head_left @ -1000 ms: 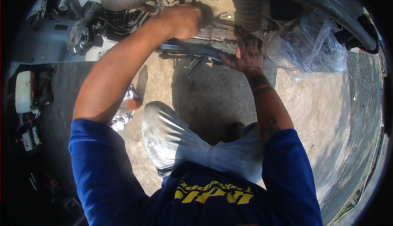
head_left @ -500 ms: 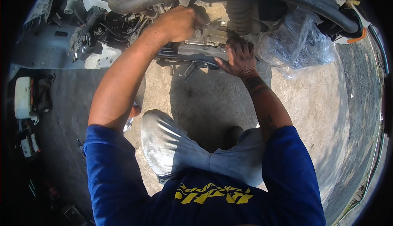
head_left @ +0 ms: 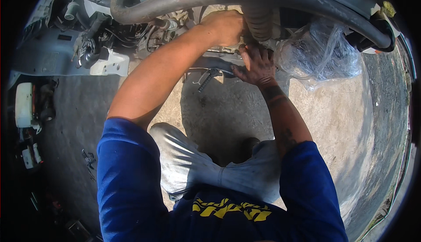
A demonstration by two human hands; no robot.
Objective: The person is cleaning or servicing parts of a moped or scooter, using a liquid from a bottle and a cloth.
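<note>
My left hand (head_left: pixel 225 27) is curled closed above a metal engine assembly (head_left: pixel 221 51), close to a ribbed hose (head_left: pixel 258 23). Whatever its fingers grip, if anything, is hidden behind the knuckles. Lower and to the right, my right hand (head_left: pixel 257 64) rests on the right end of the assembly, fingers stretched forward and thumb apart; its skin is darkened with grime. A dark ribbed lever-like piece (head_left: pixel 205 82) sticks out below the assembly's near edge.
A thick grey metal tube (head_left: pixel 184 0) arches across in front of my hands. Clear plastic wrapping (head_left: pixel 324 53) bunches up at the right. Wires and hoses (head_left: pixel 118 36) crowd the left of the bay, above a pale body panel (head_left: pixel 41 53). Loose parts (head_left: pixel 89 159) lie on the concrete floor.
My left hand has moved right along the assembly, nearer the ribbed hose and my right hand. My right hand stays in nearly the same place.
</note>
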